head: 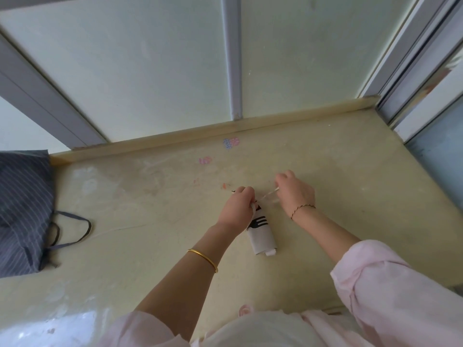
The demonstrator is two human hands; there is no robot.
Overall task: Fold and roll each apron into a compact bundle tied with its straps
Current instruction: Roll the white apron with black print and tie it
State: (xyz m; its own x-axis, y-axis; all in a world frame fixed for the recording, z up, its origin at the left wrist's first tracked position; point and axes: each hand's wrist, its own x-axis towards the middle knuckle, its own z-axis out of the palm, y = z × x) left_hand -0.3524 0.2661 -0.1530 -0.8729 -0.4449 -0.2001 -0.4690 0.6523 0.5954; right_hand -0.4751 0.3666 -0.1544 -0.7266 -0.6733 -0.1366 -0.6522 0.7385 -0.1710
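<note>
The rolled white apron lies on the table with its far end under the left hand, which pinches its strap, while the right hand, just beyond the roll, pinches that strap taut, and a striped apron lies well left of the roll.

The rolled apron is white with a black fork print, while the other apron is dark blue-grey with thin pale stripes. The tabletop is creamy yellow, the sleeves pale pink, the bangle gold.
</note>
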